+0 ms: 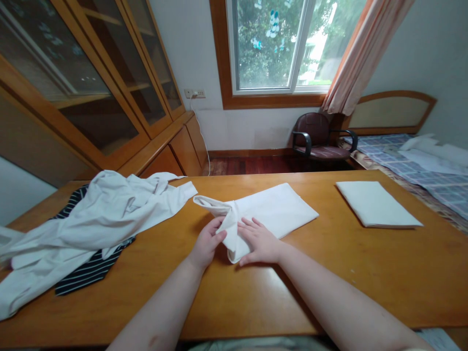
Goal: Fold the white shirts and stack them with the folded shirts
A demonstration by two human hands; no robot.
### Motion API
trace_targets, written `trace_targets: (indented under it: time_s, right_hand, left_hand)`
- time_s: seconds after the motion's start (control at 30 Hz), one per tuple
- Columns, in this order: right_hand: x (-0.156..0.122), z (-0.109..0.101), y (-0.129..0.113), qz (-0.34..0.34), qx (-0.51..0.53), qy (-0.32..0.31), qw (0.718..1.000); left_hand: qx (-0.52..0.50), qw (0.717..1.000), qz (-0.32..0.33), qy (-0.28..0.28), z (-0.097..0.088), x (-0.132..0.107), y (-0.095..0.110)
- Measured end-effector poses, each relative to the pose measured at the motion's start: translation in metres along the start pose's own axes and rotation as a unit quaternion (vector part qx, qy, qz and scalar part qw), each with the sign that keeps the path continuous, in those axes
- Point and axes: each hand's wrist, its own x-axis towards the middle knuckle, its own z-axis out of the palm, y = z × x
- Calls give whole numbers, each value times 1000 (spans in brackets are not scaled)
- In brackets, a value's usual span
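A folded white cloth (280, 207) lies on the wooden table in front of me, its left end lifted and bunched into a loose fold. My left hand (205, 243) pinches that raised end between thumb and fingers. Flat on the cloth, just right of the fold, rests my right hand (261, 242) with its fingers spread. To the left is a rumpled white garment (109, 209), spread over a black striped cloth (91, 273). A neatly folded white cloth (378, 204) sits at the right of the table.
The wooden table (365, 278) spans the foreground. Glass-door cabinets (109, 92) stand at the left, near a cord at a wall socket (195, 93). Beyond the table are an office chair (316, 136), a window (281, 48) with a pink curtain (365, 53), and a bed (431, 165).
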Motion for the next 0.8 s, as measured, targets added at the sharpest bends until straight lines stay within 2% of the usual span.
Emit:
trace_targets:
  time_s: [0.07, 0.13, 0.2, 0.27, 0.33, 0.4, 0.47, 0.5, 0.53, 0.57, 0.6, 0.63, 0.7, 0.73, 0.77, 0.8]
  right_hand:
    - [1, 1, 5, -28, 77, 14, 997]
    - [1, 6, 10, -40, 183, 49, 981]
    - [3, 12, 16, -20, 282, 110, 953]
    - [6, 16, 22, 53, 332, 194, 922]
    - [7, 17, 26, 167, 314, 278, 892]
    - [7, 13, 27, 270, 243, 320, 875]
    - [4, 8, 26, 321, 154, 305, 883]
    - [3, 5, 25, 331, 116, 284, 892]
    - [2, 2, 24, 337, 88, 262, 900]
    - [1, 0, 23, 343, 70, 244, 905]
    - [1, -2, 23, 346, 64, 230, 907]
    - [1, -4, 23, 349, 64, 222, 908]
    - [1, -7, 25, 344, 78, 211, 912]
    - [0, -8, 26, 337, 90, 206, 914]
    - [0, -9, 29, 329, 104, 202, 917]
    - [-1, -10, 32, 320, 119, 198, 919]
  left_hand:
    - [55, 996, 14, -68, 4, 2, -2]
    - [143, 980, 40, -135, 8, 5, -3]
    - [265, 943, 75, -185, 12, 7, -5]
    - [378, 892, 99, -227, 14, 8, -9]
    - [449, 844, 101, -276, 15, 8, -12]
    - [481, 814, 96, -311, 15, 7, -13]
    - [484, 806, 101, -326, 15, 5, -12]
    - [476, 811, 109, -323, 14, 5, -11]
    - [465, 823, 124, -302, 11, 5, -9]
    - [457, 839, 145, -257, 8, 5, -7]
    - [450, 857, 169, -184, 3, 6, -6]
    - [445, 870, 192, -90, -3, 7, -4]
    - [438, 868, 212, 101, -18, 12, -3]
    - [435, 862, 207, 158, -26, 15, -4]
    - [434, 863, 191, 177, -33, 18, -4]
    - [432, 871, 168, 164, -40, 21, -5]
